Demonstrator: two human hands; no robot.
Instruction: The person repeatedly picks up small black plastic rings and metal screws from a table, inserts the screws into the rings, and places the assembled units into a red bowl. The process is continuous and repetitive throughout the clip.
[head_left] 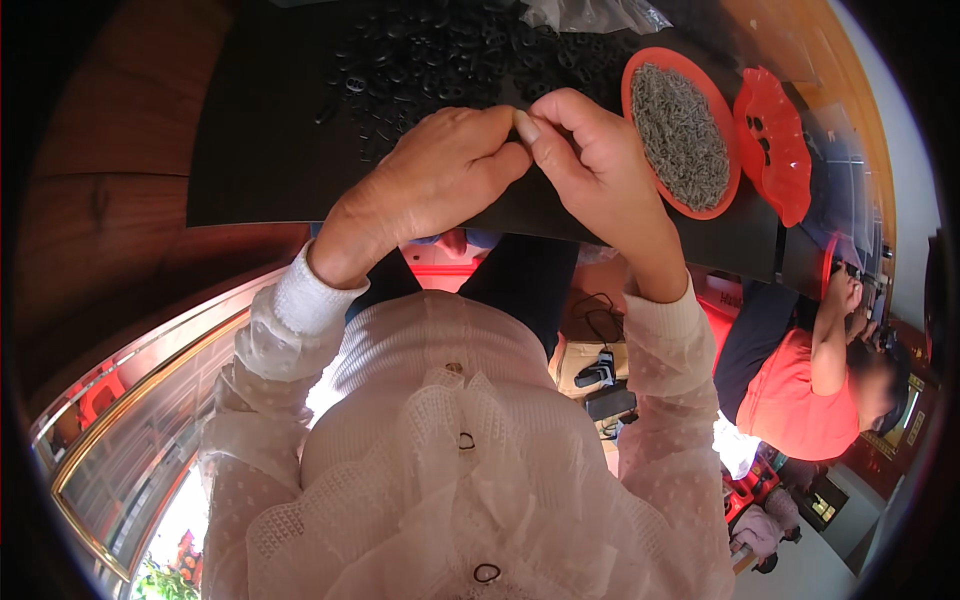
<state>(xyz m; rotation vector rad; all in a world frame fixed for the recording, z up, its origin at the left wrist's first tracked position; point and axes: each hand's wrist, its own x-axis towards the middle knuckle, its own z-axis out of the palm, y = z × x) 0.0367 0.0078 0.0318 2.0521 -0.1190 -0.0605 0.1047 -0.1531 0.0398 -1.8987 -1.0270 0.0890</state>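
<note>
My left hand (450,165) and my right hand (590,145) meet above the near part of a black table (255,170). Both are closed, thumbs and fingertips pinched together at one spot. Whatever sits between the fingertips is too small or hidden to make out. Just beyond them lies a heap of small black plastic parts (430,60), some with holes. Close by my right hand stands a red oval bowl (728,140) full of small grey metal screws or pins (680,135).
Right of the bowl is a red scalloped dish (785,165) with a few black pieces. A clear plastic bag (595,14) lies at the far edge. Farther right sits a person in a red shirt (805,395), working at the table. A cardboard box (580,368) with dark devices stands below.
</note>
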